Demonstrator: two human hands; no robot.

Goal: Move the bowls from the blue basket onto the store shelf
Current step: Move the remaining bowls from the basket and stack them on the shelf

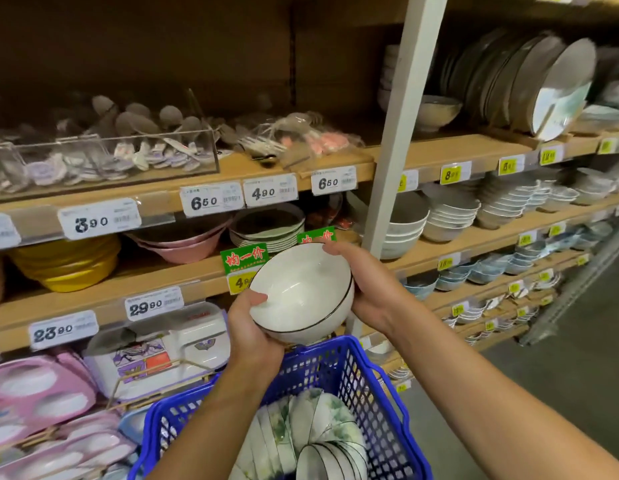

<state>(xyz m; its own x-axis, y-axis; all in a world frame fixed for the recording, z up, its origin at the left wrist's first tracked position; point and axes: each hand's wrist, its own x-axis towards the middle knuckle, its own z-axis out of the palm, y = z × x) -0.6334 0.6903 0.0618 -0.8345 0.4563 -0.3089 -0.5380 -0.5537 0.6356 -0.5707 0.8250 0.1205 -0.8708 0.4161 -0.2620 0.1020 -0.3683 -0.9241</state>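
I hold a white bowl [303, 292] with a thin dark rim in both hands, tilted so its inside faces me, above the blue basket [356, 372]. My left hand [252, 329] grips its lower left edge. My right hand [365, 282] clasps its upper right rim. In the basket lie several more white bowls [311, 441], some stacked on edge, some with green patterns. The wooden store shelf [155, 275] runs just behind the held bowl, with a stack of plates [266, 228] and pink bowls [183, 245] on it.
Yellow bowls [67, 263] stand at the shelf's left. White bowl stacks [408, 225] fill the shelf right of the white upright post [394, 147]. Pink and white divided trays [155, 351] sit on the lower shelf. Price tags line the shelf edges. The grey aisle floor [578, 358] lies at right.
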